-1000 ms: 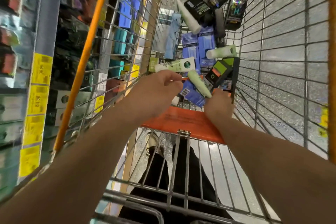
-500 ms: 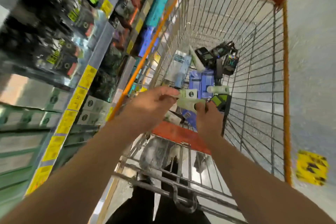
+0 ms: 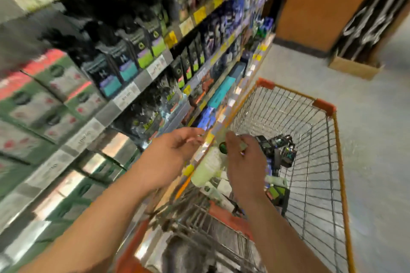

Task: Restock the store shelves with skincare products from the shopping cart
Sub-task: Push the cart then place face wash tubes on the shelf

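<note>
A pale green tube (image 3: 207,167) with a dark round logo hangs tilted over the shopping cart's (image 3: 337,139) near left edge, gripped at its upper end by the right hand (image 3: 245,168), fingers (image 3: 230,139) curled round it. Just left of those fingers, the left hand (image 3: 170,155) is loosely spread and holds nothing. Beyond and left of both hands run the blurred store shelves (image 3: 142,82); more products lie in the cart behind the right hand.

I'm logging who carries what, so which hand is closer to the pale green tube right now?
Right. The right hand grips the pale green tube at its upper end; the left hand hangs open just beside it, toward the shelves, not touching.
</note>
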{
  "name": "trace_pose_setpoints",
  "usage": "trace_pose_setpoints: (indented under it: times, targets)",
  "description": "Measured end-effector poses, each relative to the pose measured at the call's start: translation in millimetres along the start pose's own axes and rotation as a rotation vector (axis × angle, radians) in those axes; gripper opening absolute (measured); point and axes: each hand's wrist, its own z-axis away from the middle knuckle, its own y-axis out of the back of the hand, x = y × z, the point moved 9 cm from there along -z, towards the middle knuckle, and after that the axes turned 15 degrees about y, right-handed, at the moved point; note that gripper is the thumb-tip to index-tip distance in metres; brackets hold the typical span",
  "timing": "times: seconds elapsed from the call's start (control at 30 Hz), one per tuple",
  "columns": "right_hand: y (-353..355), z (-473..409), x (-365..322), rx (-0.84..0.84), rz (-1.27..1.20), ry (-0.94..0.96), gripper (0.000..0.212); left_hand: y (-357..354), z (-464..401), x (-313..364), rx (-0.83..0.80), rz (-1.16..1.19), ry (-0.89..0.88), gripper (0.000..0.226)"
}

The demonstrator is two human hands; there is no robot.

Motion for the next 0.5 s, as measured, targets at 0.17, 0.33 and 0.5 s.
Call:
trace_pose_setpoints:
  times: [0.17, 0.33, 0.5]
  targets:
    - [-24.1, -20.9, -73.1, -0.098, -0.062, 0.147, 0.048, 28.9, 35.7, 25.4, -0.016, -0.02, -0.142, 0.032]
    - [-56.1, -39.5, -130.6, -0.206, -0.012, 0.269, 0.05, 70.1, 71.7, 45.8, 0.03, -0.064, -0.294, 0.025]
    - [-96.7, -48.7, -183.6, -0.362, 0.005, 0.349, 0.048, 106.9, 87.9, 38.5, 0.01, 0.09, -0.235, 0.026]
